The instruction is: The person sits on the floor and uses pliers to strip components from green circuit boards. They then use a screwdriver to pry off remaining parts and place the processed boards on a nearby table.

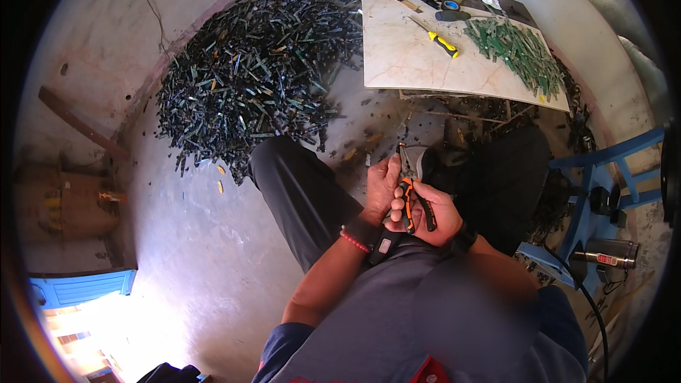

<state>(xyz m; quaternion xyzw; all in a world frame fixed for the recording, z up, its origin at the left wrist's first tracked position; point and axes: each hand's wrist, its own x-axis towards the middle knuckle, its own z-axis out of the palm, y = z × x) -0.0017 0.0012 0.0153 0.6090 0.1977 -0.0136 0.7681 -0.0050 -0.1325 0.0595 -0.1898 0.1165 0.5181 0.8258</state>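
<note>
I see my right hand (433, 214) wrapped around the orange-and-black handles of a pair of pliers (413, 195), held over my lap, jaws pointing up and away. My left hand (381, 186) is half-curled with its fingertips up at the jaws; whether it pinches some small piece there I cannot tell. The pliers look stiff and fairly heavy, and the rubbery grips seem the sure place to hold. Both forearms are bent inward, wrists close together. Ahead lies a pale tabletop (404, 57) carrying green strips (518, 50) and a yellow-handled screwdriver (438, 40), beside a dark heap of scrap pieces (248, 78) on the floor.
</note>
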